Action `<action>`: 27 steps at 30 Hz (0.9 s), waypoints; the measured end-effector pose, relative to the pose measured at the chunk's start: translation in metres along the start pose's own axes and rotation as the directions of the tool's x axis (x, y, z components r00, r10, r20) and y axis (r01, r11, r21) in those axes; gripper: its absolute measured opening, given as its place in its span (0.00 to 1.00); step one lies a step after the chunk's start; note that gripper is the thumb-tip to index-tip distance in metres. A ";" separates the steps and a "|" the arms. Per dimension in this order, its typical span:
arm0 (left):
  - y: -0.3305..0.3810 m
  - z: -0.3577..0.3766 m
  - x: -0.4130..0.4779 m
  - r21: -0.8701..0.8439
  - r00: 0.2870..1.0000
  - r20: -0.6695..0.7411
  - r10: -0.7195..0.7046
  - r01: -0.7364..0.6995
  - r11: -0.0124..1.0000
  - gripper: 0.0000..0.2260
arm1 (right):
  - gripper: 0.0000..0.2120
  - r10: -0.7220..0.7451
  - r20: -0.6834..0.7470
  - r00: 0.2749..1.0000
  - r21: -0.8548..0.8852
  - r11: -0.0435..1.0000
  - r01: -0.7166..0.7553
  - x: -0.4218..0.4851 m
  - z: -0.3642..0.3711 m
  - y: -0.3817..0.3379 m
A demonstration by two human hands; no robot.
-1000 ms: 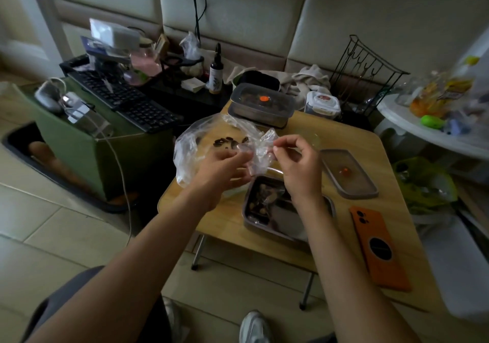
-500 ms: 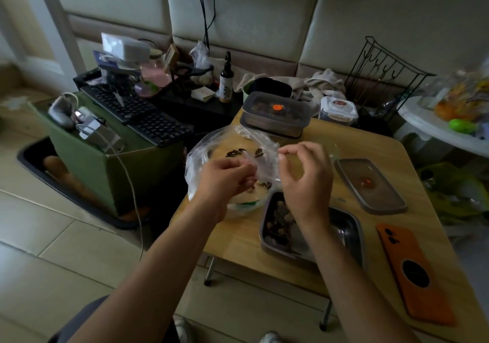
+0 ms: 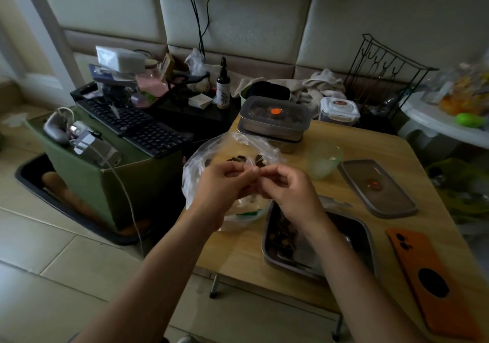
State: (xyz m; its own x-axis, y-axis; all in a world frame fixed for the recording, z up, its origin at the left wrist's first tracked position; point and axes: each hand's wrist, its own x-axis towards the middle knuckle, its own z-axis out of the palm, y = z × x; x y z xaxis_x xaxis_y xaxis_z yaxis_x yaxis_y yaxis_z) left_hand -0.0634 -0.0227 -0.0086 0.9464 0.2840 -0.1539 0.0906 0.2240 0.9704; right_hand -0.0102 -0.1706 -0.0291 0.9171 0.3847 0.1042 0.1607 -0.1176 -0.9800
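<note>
A clear plastic bag [image 3: 201,157] with a few dark pieces inside sits over the left edge of the small wooden table [image 3: 238,258]. My left hand [image 3: 225,186] and my right hand [image 3: 288,192] meet above it, fingertips together, both pinching the bag's thin plastic edge. Just below my right wrist stands an open steel tray [image 3: 365,239] with dark food pieces heaped at its left end. Its flat grey lid [image 3: 378,186] lies to the right on the table.
A lidded steel box [image 3: 272,116] and a pale green bowl [image 3: 324,160] stand at the table's far side. An orange phone [image 3: 434,279] lies at the right edge. A keyboard [image 3: 137,124] rests on a green box to the left. A black wire rack [image 3: 383,78] stands behind.
My two hands have come closer together until the fingertips touch over the bag. The bag's bunched top has been drawn in between them, and the view has shifted slightly.
</note>
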 end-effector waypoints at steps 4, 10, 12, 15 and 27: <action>0.000 0.001 0.002 0.060 1.000 0.017 -0.011 0.010 0.998 0.05 | 0.04 0.050 -0.091 0.995 -0.024 0.998 -0.052 0.003 -0.001 0.003; -0.001 -0.002 0.007 0.123 0.998 -0.064 0.007 0.001 0.992 0.06 | 0.05 0.083 -0.171 0.982 0.071 0.995 -0.071 0.007 -0.002 0.005; -0.001 -0.002 0.006 0.128 0.999 -0.040 0.003 0.002 0.992 0.07 | 0.07 0.092 -0.112 0.989 0.066 0.994 -0.085 0.006 -0.001 0.004; -0.002 -0.001 0.007 0.165 1.000 -0.019 0.002 0.001 0.986 0.11 | 0.09 0.114 -0.063 0.992 0.033 0.993 -0.112 0.006 0.000 0.005; -0.005 -0.003 0.011 0.624 0.927 -0.049 0.372 -0.263 0.736 0.02 | 0.08 -0.058 -0.114 0.992 -0.300 0.954 0.021 0.006 -0.005 0.009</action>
State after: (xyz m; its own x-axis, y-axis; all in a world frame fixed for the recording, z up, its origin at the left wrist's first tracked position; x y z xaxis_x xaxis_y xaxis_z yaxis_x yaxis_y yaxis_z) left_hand -0.0545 -0.0183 -0.0160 0.8958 0.3921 0.2094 0.0116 -0.4914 0.8709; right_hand -0.0015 -0.1740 -0.0364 0.9420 0.2838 0.1793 0.2820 -0.3790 -0.8814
